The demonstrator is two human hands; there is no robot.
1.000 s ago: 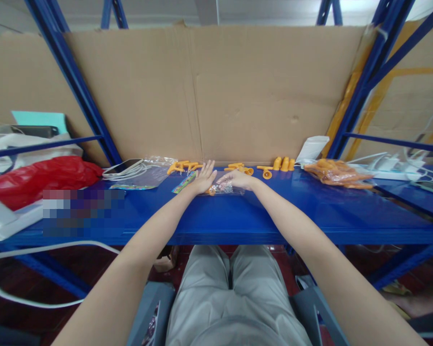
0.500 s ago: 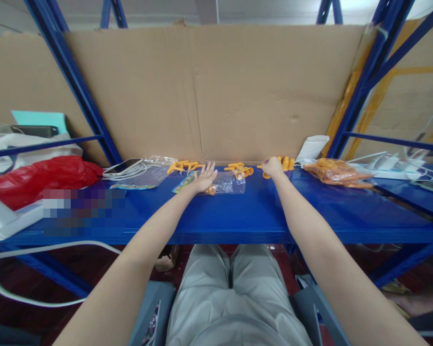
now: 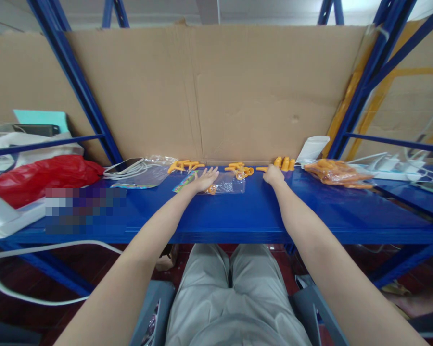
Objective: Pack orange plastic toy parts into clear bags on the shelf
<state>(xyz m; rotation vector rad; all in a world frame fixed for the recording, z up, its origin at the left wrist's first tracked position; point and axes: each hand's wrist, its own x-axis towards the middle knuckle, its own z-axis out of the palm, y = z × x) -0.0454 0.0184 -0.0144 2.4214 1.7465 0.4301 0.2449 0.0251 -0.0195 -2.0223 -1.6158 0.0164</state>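
My left hand (image 3: 205, 180) lies with fingers spread on a clear plastic bag (image 3: 231, 184) that has a colourful printed end. An orange piece (image 3: 211, 189) shows by the palm, under or in the bag. My right hand (image 3: 274, 176) is closed on an orange plastic piece (image 3: 261, 169), whose thin end sticks out to the left; the rest is hidden by the fingers. Between the hands lies a small group of orange plastic parts (image 3: 240, 169), some ring-shaped. Beyond my left hand is a pile of orange stick-like parts (image 3: 184, 166).
Orange caps (image 3: 286, 164) stand behind my right hand. Farther right lies a bag of orange parts (image 3: 337, 173). At left are another clear bag (image 3: 147, 178), a coiled white cable (image 3: 128, 169) and a red plastic bag (image 3: 50, 178). A cardboard sheet (image 3: 245, 96) walls the blue table's back.
My right hand has shifted slightly toward me and turned, covering the round orange part that showed beneath it. My left hand stays put.
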